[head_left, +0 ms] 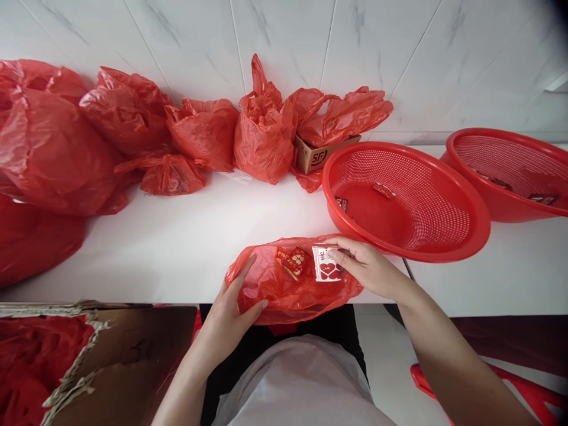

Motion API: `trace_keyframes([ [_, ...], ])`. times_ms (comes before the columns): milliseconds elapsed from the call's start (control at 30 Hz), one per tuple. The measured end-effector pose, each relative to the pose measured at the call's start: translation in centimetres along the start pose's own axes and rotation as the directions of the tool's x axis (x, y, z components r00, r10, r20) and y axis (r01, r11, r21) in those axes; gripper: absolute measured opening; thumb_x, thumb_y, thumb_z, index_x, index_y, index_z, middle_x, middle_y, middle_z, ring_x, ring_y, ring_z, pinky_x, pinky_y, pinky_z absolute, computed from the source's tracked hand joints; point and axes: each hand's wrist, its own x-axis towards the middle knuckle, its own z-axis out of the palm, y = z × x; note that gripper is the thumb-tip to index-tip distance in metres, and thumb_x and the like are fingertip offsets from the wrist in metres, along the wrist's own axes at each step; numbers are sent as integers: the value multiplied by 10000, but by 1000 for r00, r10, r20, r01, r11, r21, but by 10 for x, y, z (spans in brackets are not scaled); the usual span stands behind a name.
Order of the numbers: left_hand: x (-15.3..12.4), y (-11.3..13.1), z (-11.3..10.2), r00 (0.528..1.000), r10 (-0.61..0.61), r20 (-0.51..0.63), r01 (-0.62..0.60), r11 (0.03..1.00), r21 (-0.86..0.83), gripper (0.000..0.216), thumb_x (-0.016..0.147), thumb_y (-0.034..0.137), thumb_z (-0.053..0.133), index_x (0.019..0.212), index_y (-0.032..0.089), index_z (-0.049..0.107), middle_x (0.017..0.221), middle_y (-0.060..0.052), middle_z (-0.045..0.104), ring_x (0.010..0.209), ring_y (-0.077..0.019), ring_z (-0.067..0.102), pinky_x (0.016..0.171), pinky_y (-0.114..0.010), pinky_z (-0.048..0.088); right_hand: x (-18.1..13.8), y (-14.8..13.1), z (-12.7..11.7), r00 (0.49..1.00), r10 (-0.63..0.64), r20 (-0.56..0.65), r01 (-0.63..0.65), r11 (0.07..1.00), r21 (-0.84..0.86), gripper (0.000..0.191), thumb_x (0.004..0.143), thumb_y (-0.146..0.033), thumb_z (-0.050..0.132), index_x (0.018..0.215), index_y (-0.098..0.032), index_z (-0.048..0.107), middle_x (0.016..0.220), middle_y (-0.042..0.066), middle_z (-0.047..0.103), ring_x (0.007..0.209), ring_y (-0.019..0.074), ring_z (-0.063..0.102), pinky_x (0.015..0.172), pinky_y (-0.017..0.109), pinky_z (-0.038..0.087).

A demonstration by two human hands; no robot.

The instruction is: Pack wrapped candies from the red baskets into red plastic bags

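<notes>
A thin red plastic bag (270,296) lies spread at the table's front edge, its mouth facing up. My left hand (235,305) is at the bag's left side, thumb and fingers apart around its rim, with the plastic between them. Between the thumb and fingers of my right hand (364,266) is a small white packet (326,264) with red heart shapes, over the right part of the bag's opening. Inside the bag, left of that packet, rests a red packet (293,262) with gold print.
Right of the bag stands a red perforated basket (444,219) holding a few small packets; a second basket (510,207) is beyond it. Filled red bags (266,142) line the tiled wall, near a small SF carton (322,155). A torn cardboard box (128,349) sits lower left.
</notes>
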Motion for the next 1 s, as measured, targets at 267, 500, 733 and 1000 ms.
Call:
trace_keyframes([
  [267, 0, -3, 1, 1000, 15, -6, -15, 1000, -9, 727, 882, 406, 602, 1521, 381, 257, 1586, -44, 318, 1456, -289, 280, 1171, -511, 255, -5, -1, 4, 955, -285, -80, 286, 958, -6, 112, 901, -171, 569, 881, -240, 653, 1199, 24, 646, 1155, 188, 595, 1010, 369, 460],
  [500, 1, -2, 2, 999, 23, -43, -26, 998, -55, 675, 891, 405, 595, 1499, 389, 301, 1593, -27, 312, 1464, -262, 267, 1179, -472, 252, -7, -8, 11, 892, -432, -134, 428, 902, -57, 202, 864, -76, 569, 791, -247, 647, 1245, 14, 609, 1193, 188, 573, 976, 370, 468],
  [733, -1, 1, 2, 997, 39, -59, -44, 995, -87, 574, 926, 416, 553, 1467, 347, 376, 1568, -37, 364, 1464, -249, 266, 1182, -459, 244, -5, -4, 18, 934, -338, -118, 340, 940, -4, 130, 878, -158, 577, 801, -239, 642, 1000, 14, 689, 1034, 187, 644, 919, 345, 497],
  [1000, 4, 7, 6, 993, 46, -106, -61, 987, -146, 557, 917, 418, 561, 1446, 318, 418, 1547, -47, 396, 1452, -241, 292, 1180, -435, 246, 0, -3, 51, 955, -297, 11, 297, 952, -72, 259, 940, -166, 482, 1038, -273, 697, 1060, 12, 714, 1027, 176, 649, 958, 354, 495],
])
